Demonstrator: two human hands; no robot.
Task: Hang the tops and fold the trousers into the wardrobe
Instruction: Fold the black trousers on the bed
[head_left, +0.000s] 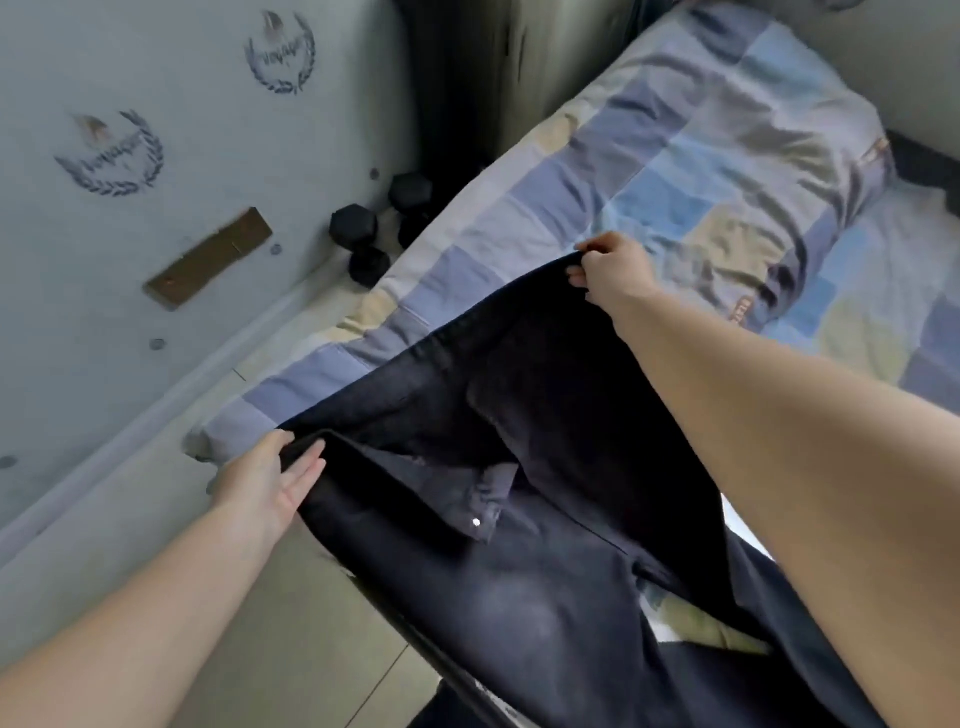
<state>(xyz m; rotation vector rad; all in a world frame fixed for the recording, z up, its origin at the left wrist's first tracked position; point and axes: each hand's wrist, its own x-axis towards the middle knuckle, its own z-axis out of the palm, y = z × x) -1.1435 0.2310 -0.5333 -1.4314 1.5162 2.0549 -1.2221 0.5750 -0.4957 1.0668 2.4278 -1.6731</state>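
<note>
while both hands hold the waistband taut, the dark jeans (519, 467) want laying flat before any fold, i judge: keep the band stretched, lower the legs evenly onto the bed (675, 156), then bring one leg over the other. the left hand (275, 478) grips the near end of the band, thumb on top and fingers flat beneath the cloth; the right hand (610, 273) pinches the far end, fingers curled round the hem. the jeans hang between the two hands, over the bed's edge and the floor (270, 623), button facing up. no wardrobe is visible.
</note>
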